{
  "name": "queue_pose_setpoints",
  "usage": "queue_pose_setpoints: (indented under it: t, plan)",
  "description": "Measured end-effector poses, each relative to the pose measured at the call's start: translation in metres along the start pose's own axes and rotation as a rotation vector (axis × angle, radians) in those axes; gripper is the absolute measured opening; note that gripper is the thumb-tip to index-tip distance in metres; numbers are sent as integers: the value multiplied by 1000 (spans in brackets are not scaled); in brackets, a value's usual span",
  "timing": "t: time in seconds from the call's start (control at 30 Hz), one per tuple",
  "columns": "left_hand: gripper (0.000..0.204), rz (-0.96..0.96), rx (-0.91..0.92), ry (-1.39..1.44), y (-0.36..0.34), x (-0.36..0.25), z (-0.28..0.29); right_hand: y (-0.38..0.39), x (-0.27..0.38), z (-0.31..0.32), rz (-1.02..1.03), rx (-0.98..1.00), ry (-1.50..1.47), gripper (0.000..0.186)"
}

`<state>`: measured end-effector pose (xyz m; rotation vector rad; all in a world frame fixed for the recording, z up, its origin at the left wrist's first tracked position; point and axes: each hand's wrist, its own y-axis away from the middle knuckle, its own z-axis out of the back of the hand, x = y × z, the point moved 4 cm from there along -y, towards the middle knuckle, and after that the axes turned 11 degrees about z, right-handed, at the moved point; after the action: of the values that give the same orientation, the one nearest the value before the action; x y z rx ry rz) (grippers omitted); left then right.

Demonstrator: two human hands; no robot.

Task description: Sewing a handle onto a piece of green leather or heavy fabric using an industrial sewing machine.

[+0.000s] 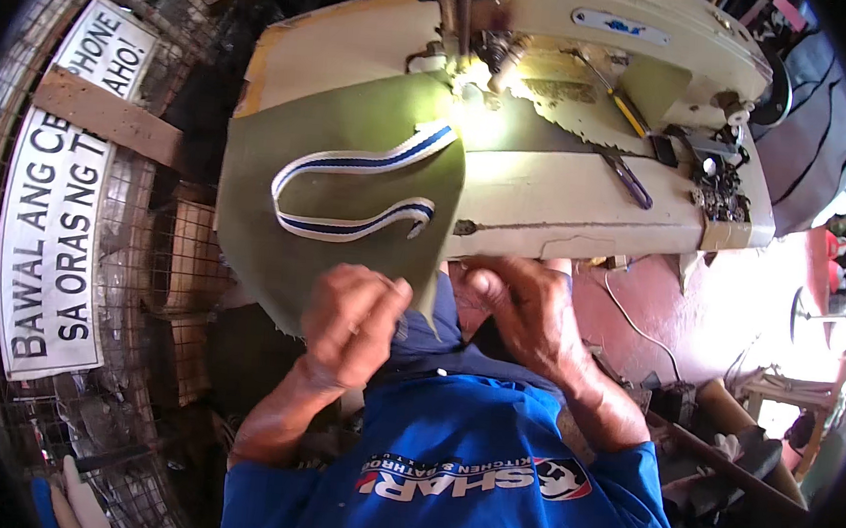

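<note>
Olive-green fabric panel [341,180] with striped blue-and-white webbing [354,195] looped on it, lying on the sewing-machine table [565,200], far edge at the needle; left hand [352,320] pinching its near edge, right hand [518,310] curled beside, grasp unclear; positioning step, next move likely needing alignment under the foot.

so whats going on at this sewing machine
A person in a blue shirt sits at a cream sewing machine. The left hand pinches the near edge of an olive green fabric piece lying on the machine table, with a looped blue-and-white striped strap on it. The right hand rests at the table's front edge.
</note>
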<state>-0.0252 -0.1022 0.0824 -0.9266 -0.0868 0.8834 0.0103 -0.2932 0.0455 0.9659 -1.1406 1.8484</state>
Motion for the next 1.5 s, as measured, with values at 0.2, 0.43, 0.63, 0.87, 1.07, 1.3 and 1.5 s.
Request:
queue_pose_setpoints:
  t: [0.2,0.43,0.63,0.87,1.07,1.3,1.5]
  plan:
    - [15,686,-203,322,-74,68,47,-98,18,6,585,-114,343,43]
    - [13,750,-154,382,-88,101,49,-149,31,-45,835,-74,501,55]
    - [10,715,-148,240,-102,98,57,-189,46,-34,815,-8,336,16]
    - [12,709,-129,264,-115,100,57,-220,64,-18,732,263,280,23]
    - [9,658,-160,237,-119,103,56,-226,74,-12,728,386,290,31]
    - [7,634,-167,220,-125,100,57,-219,83,-7,636,450,309,29]
    - [10,550,-141,191,-128,99,58,-227,64,-3,628,501,133,34]
